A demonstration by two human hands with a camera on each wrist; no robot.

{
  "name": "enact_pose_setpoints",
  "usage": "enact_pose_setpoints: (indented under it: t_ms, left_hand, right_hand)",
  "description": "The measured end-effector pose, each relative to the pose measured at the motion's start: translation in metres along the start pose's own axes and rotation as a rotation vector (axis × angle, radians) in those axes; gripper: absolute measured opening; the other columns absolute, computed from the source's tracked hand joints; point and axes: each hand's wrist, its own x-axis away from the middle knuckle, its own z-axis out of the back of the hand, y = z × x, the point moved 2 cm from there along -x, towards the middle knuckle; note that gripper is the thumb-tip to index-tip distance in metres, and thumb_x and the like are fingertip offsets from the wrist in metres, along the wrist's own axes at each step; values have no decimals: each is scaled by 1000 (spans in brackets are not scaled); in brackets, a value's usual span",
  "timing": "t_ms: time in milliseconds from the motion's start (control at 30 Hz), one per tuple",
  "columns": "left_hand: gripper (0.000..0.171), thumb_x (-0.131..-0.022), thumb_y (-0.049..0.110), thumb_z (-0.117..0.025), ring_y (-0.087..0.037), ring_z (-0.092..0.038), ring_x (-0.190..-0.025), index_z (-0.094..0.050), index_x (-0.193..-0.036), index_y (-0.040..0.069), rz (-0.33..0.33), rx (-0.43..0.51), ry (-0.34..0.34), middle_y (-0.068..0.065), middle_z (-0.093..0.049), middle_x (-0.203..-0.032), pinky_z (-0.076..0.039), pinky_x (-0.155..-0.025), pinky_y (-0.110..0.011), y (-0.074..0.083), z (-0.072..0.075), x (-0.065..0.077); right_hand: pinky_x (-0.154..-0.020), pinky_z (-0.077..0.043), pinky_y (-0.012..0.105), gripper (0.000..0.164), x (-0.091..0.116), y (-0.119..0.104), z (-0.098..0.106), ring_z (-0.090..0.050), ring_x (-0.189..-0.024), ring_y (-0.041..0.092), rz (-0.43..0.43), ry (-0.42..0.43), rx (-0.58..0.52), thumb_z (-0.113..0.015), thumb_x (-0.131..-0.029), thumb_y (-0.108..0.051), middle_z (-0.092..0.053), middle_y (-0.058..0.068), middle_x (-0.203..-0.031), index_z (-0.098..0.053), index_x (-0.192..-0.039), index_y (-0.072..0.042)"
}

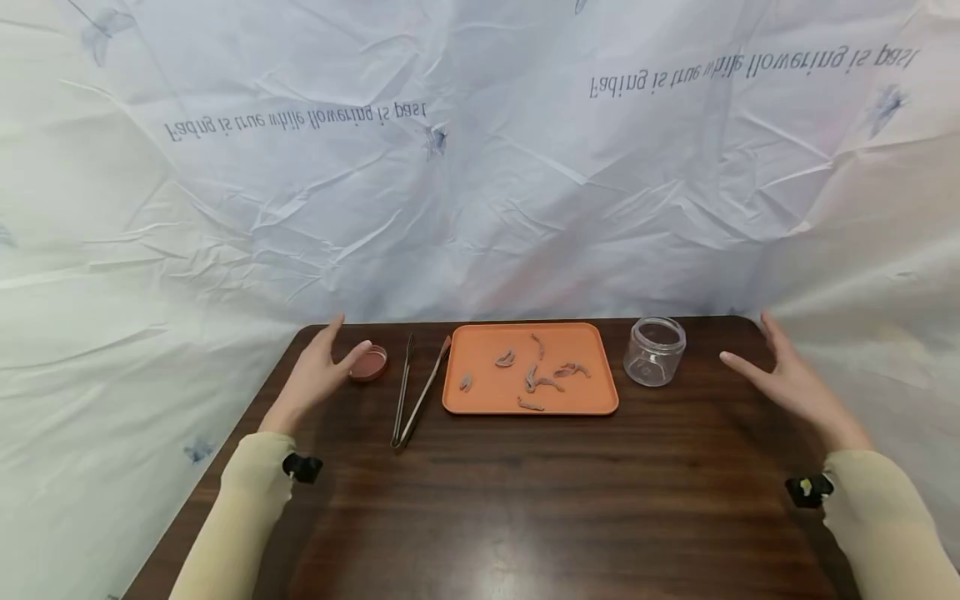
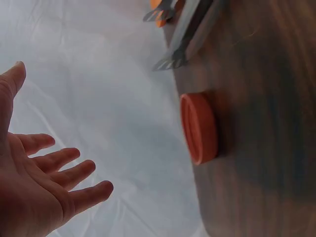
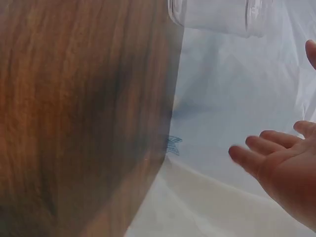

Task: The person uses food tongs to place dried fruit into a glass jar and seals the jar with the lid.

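My left hand [image 1: 313, 377] hovers over the table's left side with thumb and fingers spread, holding nothing. Nearest to it is a round reddish lid [image 1: 369, 364], lying with its hollow side up; the left wrist view shows this lid [image 2: 200, 128] apart from the fingers. A pair of metal tongs [image 1: 411, 408] lies between the lid and an orange tray [image 1: 480, 342]. Several shrivelled brownish strips [image 1: 531, 379] are scattered on the tray. Over at the right, my right hand [image 1: 797, 387] is spread and holds nothing, beside an uncovered clear jar [image 1: 654, 354]. The right wrist view catches part of that jar [image 3: 217, 15].
The dark wooden table [image 1: 510, 500] ends at the back against a white printed sheet [image 1: 480, 183], which also hangs along both sides. Tray, tongs, lid and jar stand in a row near the far edge. Each wrist carries a small black camera mount.
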Motion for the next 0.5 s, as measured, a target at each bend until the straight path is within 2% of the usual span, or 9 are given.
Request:
enact_pose_setpoints:
  t_ms: [133,300,500]
  left_hand:
    - [88,-101,54,-55,-46,-22,-147,-11,-163,9,6,19,-9,-25,-21,-163,-25,-111,-65,-4,-14,3]
    - [88,-100,55,-56,-45,-27,-146,-16,-162,7,14,51,-16,-25,-26,-161,-30,-110,-63,-11,-32,16]
    - [89,-99,56,-57,-47,-31,-143,-20,-160,2,13,56,-36,-28,-29,-158,-33,-107,-64,-17,-47,26]
  right_hand:
    - [-107,-13,73,100,2,5,-7,-1,-144,58,-11,-10,-53,-60,-102,-38,9,30,-162,21,-159,-21]
    - [-107,-15,72,99,6,11,-15,0,-147,53,-18,-14,-37,-61,-102,-40,8,29,-163,17,-160,-22]
    - [-105,-15,76,98,11,18,-18,-4,-142,61,-41,-17,-31,-60,-102,-41,11,25,-164,17,-160,-25]
